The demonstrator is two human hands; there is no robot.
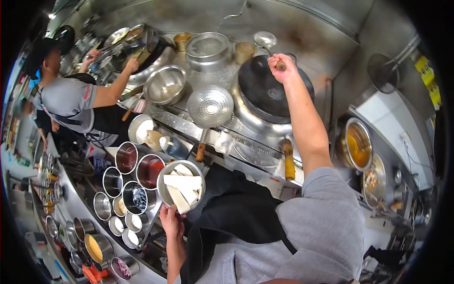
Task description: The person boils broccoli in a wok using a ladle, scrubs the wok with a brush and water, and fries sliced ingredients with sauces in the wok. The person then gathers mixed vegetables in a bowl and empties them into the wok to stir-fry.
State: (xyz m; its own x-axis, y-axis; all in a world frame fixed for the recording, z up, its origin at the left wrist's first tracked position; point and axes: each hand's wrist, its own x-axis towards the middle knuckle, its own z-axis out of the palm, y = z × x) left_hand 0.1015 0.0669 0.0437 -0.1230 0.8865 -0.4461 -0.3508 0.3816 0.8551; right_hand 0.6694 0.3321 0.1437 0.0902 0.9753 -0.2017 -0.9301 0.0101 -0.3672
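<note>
Nearest, the left hand (172, 222) holds a round steel bowl (163, 194) by its near rim, its grip pinching the metal; inside lie several smooth, flat-sided white slabs (182, 181), overlapping too much to count. Left of it stand two steel pots with red contents (150, 158) and, nearer, three small pots (109, 225) holding something white. Beyond the bowl lies one round, perforated strainer (210, 106) with a wooden handle. Farther off, the right hand's (283, 67) grip wraps the wooden-ended handle of one ladle (265, 39), over a rounded black wok (262, 87). Behind the strainer stands one wide-mouthed metal pot (207, 53).
</note>
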